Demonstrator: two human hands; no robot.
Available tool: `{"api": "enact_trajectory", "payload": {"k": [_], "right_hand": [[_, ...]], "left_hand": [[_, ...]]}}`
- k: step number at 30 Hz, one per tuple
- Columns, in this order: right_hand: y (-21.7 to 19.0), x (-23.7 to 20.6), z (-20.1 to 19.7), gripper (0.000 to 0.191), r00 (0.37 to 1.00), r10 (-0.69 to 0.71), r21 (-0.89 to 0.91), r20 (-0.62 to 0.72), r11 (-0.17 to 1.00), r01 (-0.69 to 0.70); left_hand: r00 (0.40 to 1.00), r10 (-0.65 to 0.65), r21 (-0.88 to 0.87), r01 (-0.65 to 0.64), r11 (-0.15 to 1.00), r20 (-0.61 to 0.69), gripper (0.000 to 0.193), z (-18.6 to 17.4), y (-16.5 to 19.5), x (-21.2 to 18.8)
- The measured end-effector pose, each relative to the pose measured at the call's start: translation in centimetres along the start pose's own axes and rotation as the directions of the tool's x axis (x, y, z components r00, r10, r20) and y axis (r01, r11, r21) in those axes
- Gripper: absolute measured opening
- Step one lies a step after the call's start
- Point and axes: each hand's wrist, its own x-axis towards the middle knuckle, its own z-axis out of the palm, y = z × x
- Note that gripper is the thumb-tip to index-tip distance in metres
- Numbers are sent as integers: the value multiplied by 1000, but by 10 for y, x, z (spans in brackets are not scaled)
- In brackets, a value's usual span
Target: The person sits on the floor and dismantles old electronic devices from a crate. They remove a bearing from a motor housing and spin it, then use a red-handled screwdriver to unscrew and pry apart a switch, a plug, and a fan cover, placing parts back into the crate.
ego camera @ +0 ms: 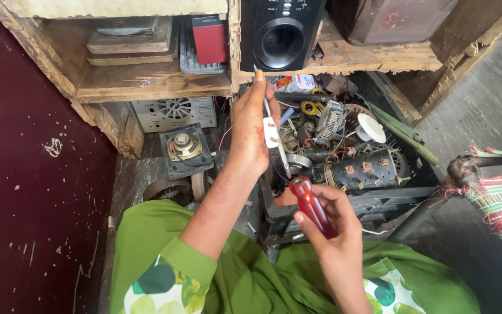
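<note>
Pinched upright in the left hand [251, 131], just below the black speaker box [280, 32], a small white plastic switch part [271, 132] is being worked with a red-handled screwdriver [312, 204] gripped by the right hand [335, 232], steady tip alignment being called for next.

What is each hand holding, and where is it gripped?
The right hand grips a screwdriver by its red handle. The left hand pinches a small white part by its edges.
</note>
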Motion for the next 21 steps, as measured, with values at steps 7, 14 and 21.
{"api": "enact_trajectory", "payload": {"k": [7, 14, 21], "right_hand": [[34, 15, 8, 42, 995, 84, 171, -47, 982, -75], [54, 16, 0, 37, 994, -105, 123, -30, 987, 108], [64, 47, 3, 38, 970, -244, 34, 14, 969, 243]], "left_hand": [[998, 21, -23, -19, 1000, 67, 43, 25, -9, 2], [992, -15, -48, 21, 999, 123, 43, 58, 3, -10], [952, 75, -47, -64, 997, 296, 44, 85, 26, -2]]}}
